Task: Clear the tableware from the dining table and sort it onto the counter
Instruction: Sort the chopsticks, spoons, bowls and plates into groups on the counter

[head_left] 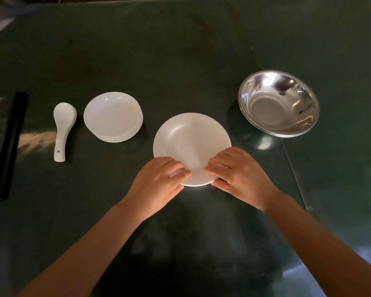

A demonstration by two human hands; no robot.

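A white plate lies in the middle of the dark green surface. My left hand and my right hand both grip its near rim, fingers on top and thumbs under the edge. Left of it sits a stack of small white dishes. Further left lie stacked white ceramic spoons and a bundle of black chopsticks. At the right stand nested steel bowls.
A seam or glass edge runs diagonally down the surface at the right. Bright reflections show on the glossy top near the bottom right and at the left.
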